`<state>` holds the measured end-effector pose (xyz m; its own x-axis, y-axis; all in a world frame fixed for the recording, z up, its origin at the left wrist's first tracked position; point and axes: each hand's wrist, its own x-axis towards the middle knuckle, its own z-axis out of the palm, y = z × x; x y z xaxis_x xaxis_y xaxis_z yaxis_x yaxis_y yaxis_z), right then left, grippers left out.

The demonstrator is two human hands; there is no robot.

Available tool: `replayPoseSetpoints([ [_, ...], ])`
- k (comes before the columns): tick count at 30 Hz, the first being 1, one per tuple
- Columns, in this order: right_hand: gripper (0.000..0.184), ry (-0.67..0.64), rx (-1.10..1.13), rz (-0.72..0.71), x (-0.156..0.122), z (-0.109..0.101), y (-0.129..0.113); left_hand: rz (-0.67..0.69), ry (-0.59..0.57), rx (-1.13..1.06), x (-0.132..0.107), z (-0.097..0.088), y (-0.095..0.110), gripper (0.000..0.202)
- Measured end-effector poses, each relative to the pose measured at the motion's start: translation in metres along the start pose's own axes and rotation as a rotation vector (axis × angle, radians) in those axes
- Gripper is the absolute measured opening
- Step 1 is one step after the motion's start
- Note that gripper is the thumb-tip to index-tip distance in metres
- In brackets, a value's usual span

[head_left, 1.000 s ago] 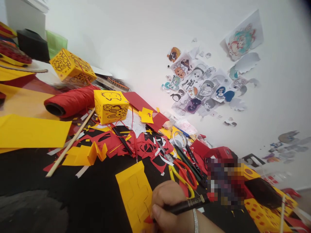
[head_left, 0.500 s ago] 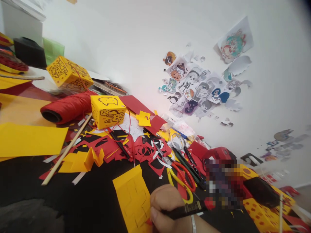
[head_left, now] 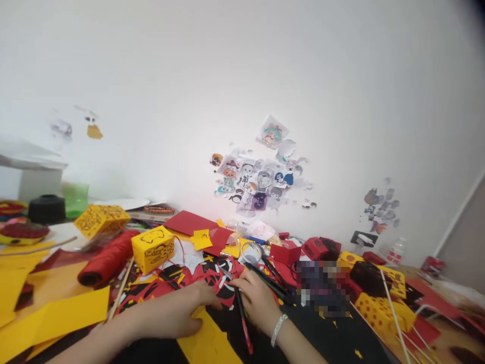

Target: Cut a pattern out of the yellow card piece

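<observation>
A folded sheet of yellow paper (head_left: 206, 341) lies on the black table surface at the bottom middle, faint detail on it blurred. My left hand (head_left: 185, 309) reaches in from the left, thumb and curved fingers closed at the paper's upper end. Just right of it, my right hand (head_left: 259, 298), with a silvery bracelet on the wrist, holds a black marker (head_left: 239, 308) whose red end points down toward the table edge. Both hands' fingertips are close together above red paper scraps (head_left: 215, 278).
To the left are a red thread spool (head_left: 109, 258), a yellow decorated box (head_left: 153, 247), and a wooden stick (head_left: 123, 288). A roll of clear tape (head_left: 252, 252) sits behind my right hand. Yellow spotted boxes (head_left: 386, 313) stand at right. Cut-out drawings (head_left: 257, 179) cover part of the wall.
My left hand has come into view at the yellow paper. My right hand has lifted off the paper, and the marker has swung from sideways to pointing down. The view has levelled.
</observation>
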<state>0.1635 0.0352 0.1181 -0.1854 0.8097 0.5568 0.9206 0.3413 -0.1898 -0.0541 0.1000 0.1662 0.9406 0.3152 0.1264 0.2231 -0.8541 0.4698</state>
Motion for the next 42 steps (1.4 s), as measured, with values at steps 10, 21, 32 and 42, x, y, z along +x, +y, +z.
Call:
replayPoseSetpoints([
  [10,0.039,-0.321,-0.242,0.659,0.022,-0.03,0.003,-0.095,-0.012,-0.077,0.017,-0.006,-0.022,0.03],
  [21,0.036,-0.225,-0.254,0.673,0.005,-0.033,-0.004,-0.204,0.609,-0.479,0.036,-0.012,-0.048,0.029],
  [32,0.043,-0.221,-0.075,0.602,0.006,-0.014,-0.004,-0.222,0.947,-0.26,0.04,0.006,-0.054,0.018],
  [42,0.029,-0.183,0.262,0.527,0.009,0.0,0.015,-0.384,0.936,0.02,0.035,0.003,-0.046,0.021],
])
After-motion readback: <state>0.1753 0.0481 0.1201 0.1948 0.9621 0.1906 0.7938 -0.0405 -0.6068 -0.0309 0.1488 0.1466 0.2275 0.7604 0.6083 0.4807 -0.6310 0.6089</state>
